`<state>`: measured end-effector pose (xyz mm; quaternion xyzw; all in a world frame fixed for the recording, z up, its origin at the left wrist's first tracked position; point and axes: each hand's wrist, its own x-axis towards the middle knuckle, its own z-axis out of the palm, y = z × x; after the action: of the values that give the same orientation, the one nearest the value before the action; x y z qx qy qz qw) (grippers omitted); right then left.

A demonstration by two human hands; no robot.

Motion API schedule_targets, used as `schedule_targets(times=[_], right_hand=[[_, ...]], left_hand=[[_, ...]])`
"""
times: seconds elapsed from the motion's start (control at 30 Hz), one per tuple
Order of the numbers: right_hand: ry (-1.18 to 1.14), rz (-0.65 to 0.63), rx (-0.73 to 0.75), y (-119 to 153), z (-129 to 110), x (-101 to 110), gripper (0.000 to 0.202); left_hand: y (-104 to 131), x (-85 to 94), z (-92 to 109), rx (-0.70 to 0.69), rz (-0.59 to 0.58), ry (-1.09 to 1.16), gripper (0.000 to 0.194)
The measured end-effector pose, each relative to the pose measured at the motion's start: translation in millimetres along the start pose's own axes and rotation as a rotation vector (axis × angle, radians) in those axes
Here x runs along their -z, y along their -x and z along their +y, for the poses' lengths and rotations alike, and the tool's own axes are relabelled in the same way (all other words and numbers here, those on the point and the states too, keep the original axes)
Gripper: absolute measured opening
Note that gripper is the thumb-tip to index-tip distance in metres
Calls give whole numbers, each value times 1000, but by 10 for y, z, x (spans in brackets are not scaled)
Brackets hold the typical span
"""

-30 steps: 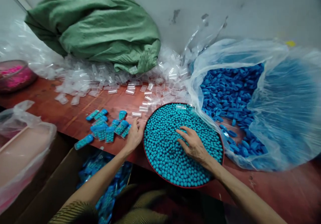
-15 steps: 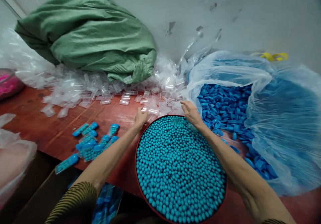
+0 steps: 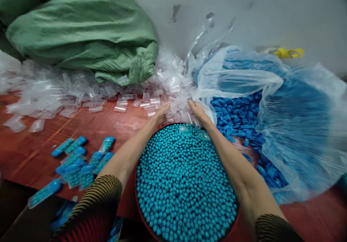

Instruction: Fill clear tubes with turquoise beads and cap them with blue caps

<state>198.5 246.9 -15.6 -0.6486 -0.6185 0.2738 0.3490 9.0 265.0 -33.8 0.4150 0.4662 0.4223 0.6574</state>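
My left hand (image 3: 162,113) and my right hand (image 3: 197,111) reach past the far rim of a round red tub (image 3: 137,203) and close in from both sides on a heap of small clear plastic containers (image 3: 177,106). Fingers of both hands curl against the heap, their tips partly hidden among the pieces. Small turquoise balls (image 3: 184,177) fill the tub. A few clear containers lie on the balls at its far edge, beside my right wrist. Left of my left forearm are several clear containers filled with turquoise balls, with blue caps (image 3: 74,169).
A large green sack (image 3: 84,36) rests over more clear containers at the back left. To the right, a translucent bag (image 3: 295,126) spills blue caps (image 3: 235,115) onto the red table (image 3: 35,137). Behind it a yellow strip (image 3: 288,52) lies near the grey wall.
My hands have come closer together around the clear containers. More clear pieces lie over the tub's far edge. The view has shifted, so the sack and filled containers appear farther left.
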Motion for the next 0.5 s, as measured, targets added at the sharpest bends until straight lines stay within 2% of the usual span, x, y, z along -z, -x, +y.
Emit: schedule_targets(times=[0.1,0.2,0.33,0.43,0.5], right_hand=[[-129,-26,14,19,-72,-29,53],[-233,-51,61,98,-135,11,47],[-290,0,188,358,-215,93,40],[-234,68,301,645,-236,130,33],[-174,61,400,838,-214,124,30]], left_hand=[[14,-73,56,-9,-30,34,25],[43,-112,111,-107,24,2,17],[202,-164,159,-418,38,-200,25],[458,-211,177,-610,8,-395,31],[653,-220,179,-757,4,-552,31]])
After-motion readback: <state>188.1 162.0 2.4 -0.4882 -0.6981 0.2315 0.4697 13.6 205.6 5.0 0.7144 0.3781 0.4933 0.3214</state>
